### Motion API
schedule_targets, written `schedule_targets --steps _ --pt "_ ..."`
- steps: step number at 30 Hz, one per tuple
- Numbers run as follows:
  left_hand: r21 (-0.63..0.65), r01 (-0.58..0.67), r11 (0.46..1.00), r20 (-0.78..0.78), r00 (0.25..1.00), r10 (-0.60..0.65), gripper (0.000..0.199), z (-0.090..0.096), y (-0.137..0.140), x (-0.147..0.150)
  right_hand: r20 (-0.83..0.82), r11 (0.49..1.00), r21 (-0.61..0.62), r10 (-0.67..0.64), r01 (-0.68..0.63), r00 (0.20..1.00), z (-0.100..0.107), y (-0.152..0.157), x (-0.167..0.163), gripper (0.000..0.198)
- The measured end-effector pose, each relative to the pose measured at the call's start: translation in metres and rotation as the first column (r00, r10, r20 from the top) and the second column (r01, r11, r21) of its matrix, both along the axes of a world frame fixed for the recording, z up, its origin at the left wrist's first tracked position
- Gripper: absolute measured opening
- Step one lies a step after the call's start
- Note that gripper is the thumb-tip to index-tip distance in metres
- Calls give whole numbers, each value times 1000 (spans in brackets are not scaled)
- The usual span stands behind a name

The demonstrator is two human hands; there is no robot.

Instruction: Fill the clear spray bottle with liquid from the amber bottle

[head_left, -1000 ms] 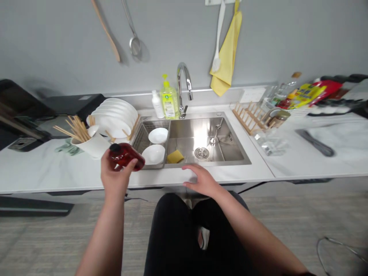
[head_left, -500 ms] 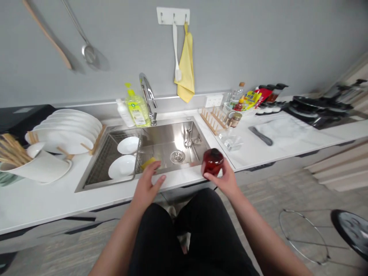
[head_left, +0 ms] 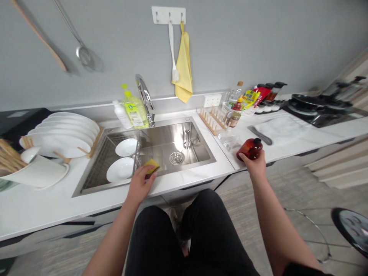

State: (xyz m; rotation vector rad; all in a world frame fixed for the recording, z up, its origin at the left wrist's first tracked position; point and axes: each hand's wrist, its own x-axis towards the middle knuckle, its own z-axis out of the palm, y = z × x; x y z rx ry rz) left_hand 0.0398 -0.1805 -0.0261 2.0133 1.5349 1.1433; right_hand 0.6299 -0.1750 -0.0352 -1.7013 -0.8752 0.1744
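Reddish amber and translucent, the rounded bottle with a black cap [head_left: 248,148] is what I have in the right hand [head_left: 255,164], thumb and fingers wrapped around its body. It sits at the front edge of the white marbled counter [head_left: 184,177], to the right of the sink, its cap pointing to the upper right; I can't tell whether its base touches the surface, or how full it is.

The left hand [head_left: 141,183] is empty as far as I can see, loosely curved at the sink's front edge beside a yellow sponge [head_left: 152,164]; contact there is unclear to me.

I judge the step to be placing the bottle: the next move would call for keeping its base level and opening the fingers clear of the transparent items [head_left: 228,142] just beyond it.

In the left end of the stainless-steel sink [head_left: 161,134], a wire drain basket [head_left: 97,161] holds two white bowls [head_left: 126,147]. At the counter's left end, an off-white holder [head_left: 43,168] carries wooden chopsticks [head_left: 11,155]. Along the back edge, a white perforated basket [head_left: 247,112] holds bottles and bright packets.
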Motion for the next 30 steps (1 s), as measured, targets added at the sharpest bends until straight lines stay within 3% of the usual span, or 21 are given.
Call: schedule_targets --steps 5,9,11,14,15,17,21,26,30 --pt "-8 -34 999 14 999 34 51 -4 8 -3 -42 998 -66 7 -10 999 3 17 2 112" --pt "0 -39 999 17 999 38 51 -3 7 -4 5 998 14 68 -68 998 -4 7 7 133" --pt "-1 -41 999 29 999 41 50 -2 5 -3 84 997 72 -23 16 996 -10 -10 3 119" --pt "0 -42 999 43 998 42 47 0 1 -2 188 987 98 -143 126 972 -20 -45 -12 61" --pt "5 -42 999 41 998 41 46 0 1 -2 208 993 67 -113 101 972 -22 -57 -20 44" --pt "20 -43 999 33 999 42 45 -1 1 -1 231 1000 -18 3 1 973 -22 -75 -40 32" --pt "22 -47 999 37 998 46 44 -5 4 -2 277 972 -41 234 -232 932 -3 -81 -83 38" --pt "-22 -79 997 106 991 81 44 -10 6 -5 174 849 -40 526 -527 833 28 -29 -137 52" --pt "-58 -89 994 140 985 96 41 -9 5 -7 70 722 -58 692 -690 718 26 22 -175 63"
